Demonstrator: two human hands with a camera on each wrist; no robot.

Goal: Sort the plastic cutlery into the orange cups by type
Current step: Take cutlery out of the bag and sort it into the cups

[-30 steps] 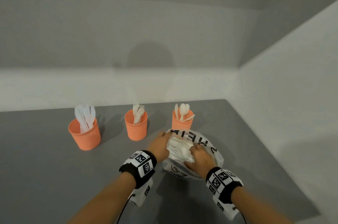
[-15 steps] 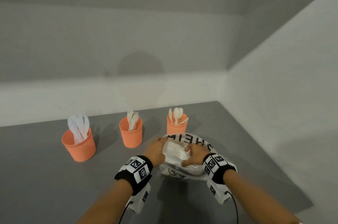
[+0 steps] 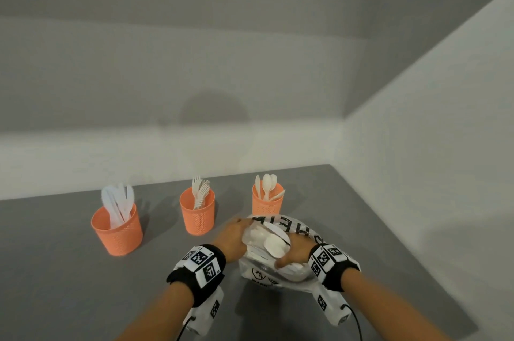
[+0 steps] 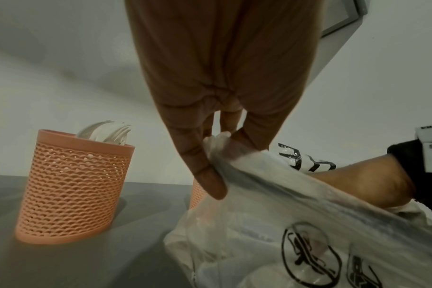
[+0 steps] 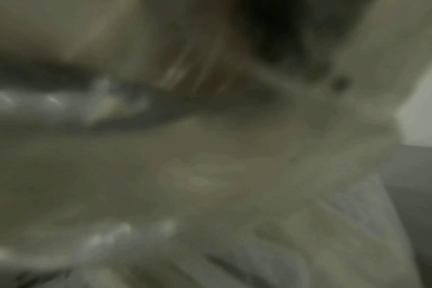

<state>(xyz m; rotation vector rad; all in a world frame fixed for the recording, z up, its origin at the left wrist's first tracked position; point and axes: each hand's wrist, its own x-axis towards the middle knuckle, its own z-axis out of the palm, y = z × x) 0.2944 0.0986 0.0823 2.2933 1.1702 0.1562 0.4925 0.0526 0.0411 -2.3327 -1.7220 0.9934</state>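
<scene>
Three orange mesh cups stand in a row: the left cup (image 3: 116, 232) has knives, the middle cup (image 3: 197, 215) (image 4: 74, 187) forks, the right cup (image 3: 267, 201) spoons. In front of the spoon cup lies a clear printed plastic bag (image 3: 281, 274) (image 4: 296, 243) with white cutlery (image 3: 274, 246) inside. My left hand (image 3: 232, 237) (image 4: 217, 155) pinches the bag's rim and holds it up. My right hand (image 3: 296, 251) (image 4: 358, 187) reaches into the bag's mouth; its fingers are hidden among the cutlery. The right wrist view is only a blur of plastic.
The grey tabletop (image 3: 69, 285) ends at a white wall close behind the cups and another wall along the right. Bare table lies left of the bag and in front of the knife cup.
My right hand has pushed further into the bag from the right. My left hand keeps its hold on the rim. The cups have not moved.
</scene>
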